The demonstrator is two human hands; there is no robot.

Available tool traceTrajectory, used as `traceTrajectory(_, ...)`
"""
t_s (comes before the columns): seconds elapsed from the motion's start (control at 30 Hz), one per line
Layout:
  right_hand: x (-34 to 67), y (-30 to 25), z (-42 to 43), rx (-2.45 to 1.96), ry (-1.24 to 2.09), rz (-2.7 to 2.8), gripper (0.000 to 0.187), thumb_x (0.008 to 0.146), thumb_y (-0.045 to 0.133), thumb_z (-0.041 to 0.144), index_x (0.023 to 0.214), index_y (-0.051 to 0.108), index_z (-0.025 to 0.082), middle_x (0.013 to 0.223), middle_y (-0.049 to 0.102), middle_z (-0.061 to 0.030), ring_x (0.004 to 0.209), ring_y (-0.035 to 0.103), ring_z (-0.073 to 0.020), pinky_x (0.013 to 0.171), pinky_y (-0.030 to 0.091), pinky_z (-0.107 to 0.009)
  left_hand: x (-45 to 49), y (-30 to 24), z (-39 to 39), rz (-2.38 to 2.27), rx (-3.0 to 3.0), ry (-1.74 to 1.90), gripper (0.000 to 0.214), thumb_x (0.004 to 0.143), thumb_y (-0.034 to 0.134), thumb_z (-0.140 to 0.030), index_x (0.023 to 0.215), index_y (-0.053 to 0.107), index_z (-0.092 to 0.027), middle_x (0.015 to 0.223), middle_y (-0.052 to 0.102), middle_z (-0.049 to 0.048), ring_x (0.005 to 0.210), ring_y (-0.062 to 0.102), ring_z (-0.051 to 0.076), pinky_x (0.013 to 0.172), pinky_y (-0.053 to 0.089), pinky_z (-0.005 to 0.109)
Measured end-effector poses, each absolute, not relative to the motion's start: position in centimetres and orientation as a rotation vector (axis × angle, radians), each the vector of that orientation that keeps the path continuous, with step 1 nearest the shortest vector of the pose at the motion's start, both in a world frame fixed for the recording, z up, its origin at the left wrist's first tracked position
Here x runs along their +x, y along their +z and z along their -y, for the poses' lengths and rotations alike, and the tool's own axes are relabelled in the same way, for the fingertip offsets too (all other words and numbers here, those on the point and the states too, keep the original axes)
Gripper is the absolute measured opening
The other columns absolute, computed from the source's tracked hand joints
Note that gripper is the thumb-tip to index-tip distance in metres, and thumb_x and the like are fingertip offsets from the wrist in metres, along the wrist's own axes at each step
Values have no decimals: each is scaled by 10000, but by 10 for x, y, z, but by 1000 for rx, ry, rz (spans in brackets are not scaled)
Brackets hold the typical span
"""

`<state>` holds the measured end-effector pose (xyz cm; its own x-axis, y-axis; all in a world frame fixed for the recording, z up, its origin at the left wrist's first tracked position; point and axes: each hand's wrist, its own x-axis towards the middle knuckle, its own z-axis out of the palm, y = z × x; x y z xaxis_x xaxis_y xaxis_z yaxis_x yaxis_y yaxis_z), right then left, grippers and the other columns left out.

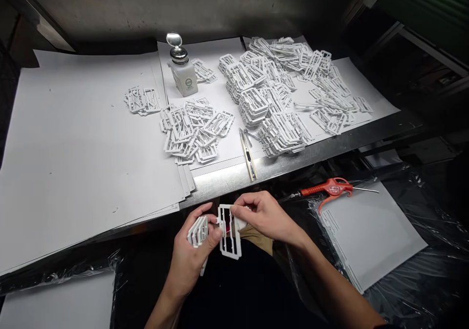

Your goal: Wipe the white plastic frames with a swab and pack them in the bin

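My left hand is closed around a small stack of white plastic frames, held below the table's front edge. Its thumb also steadies a single white frame that stands upright between both hands. My right hand pinches the top right of that single frame, fingers curled, with a small white piece against it. Something red shows through the frame's opening.
On the paper-covered table lie heaps of white frames: a loose pile, neat stacks, a scattered heap, a small group. A pump dispenser bottle, a utility knife and a red air blow gun are nearby.
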<state>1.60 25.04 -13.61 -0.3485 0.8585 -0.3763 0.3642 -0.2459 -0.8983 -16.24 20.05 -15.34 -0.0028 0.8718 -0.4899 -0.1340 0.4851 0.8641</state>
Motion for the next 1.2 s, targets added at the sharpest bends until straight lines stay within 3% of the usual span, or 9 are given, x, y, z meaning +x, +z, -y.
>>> traceTrajectory(0.2, 24, -150, -251, -1241, 1938, 1217, 257, 811, 608, 340, 742, 660, 98, 633, 589, 8, 560, 496, -75, 552, 391, -191, -168, -153, -204, -953, 238, 783, 348, 743, 675, -261, 1069, 583, -181, 759, 611, 46, 604, 557, 136, 570, 470, 239)
traceTrajectory(0.4, 20, -156, -248, -1251, 1953, 1201, 279, 787, 637, 372, 750, 672, 98, 613, 568, 9, 541, 472, -69, 522, 376, -190, -166, -150, -202, -1019, 392, 812, 287, 686, 712, -230, 944, 604, -167, 703, 604, 27, 560, 521, 112, 520, 447, 212)
traceTrajectory(0.53, 23, -152, -252, -1321, 1832, 1150, 280, 790, 630, 396, 797, 653, 117, 611, 544, 27, 468, 395, -41, 440, 326, -169, -165, -147, -201, -1102, 449, 826, 316, 684, 716, -254, 963, 590, -176, 683, 608, 19, 566, 523, 115, 530, 446, 210)
traceTrajectory(0.7, 10, -138, -255, -1336, 1553, 1366, 218, 771, 665, 339, 883, 660, 152, 770, 634, -18, 610, 539, -98, 542, 427, -212, -162, -147, -199, -1167, 506, 802, 326, 685, 717, -281, 963, 585, -172, 626, 599, 15, 550, 529, 123, 533, 441, 215)
traceTrajectory(0.9, 12, -137, -253, -1444, 1149, 1818, 88, 812, 624, 237, 827, 679, 169, 779, 631, -7, 662, 546, -97, 596, 416, -213, -163, -147, -199, -1173, 421, 833, 323, 685, 712, -267, 960, 575, -168, 638, 612, 25, 548, 529, 127, 515, 437, 215)
traceTrajectory(1.03, 21, -138, -245, -1469, 1184, 1718, 146, 836, 600, 265, 932, 660, 173, 871, 635, -25, 716, 580, -108, 598, 456, -199, -166, -150, -200, -1154, 391, 838, 311, 697, 707, -238, 968, 571, -169, 706, 625, 34, 587, 541, 134, 528, 451, 224)
traceTrajectory(1.2, 14, -131, -226, -1391, 1174, 1865, 146, 873, 541, 227, 948, 648, 162, 894, 613, -42, 803, 576, -124, 721, 458, -224, -166, -153, -201, -1158, 378, 859, 307, 722, 694, -207, 998, 563, -172, 662, 613, 20, 577, 545, 127, 550, 468, 235)
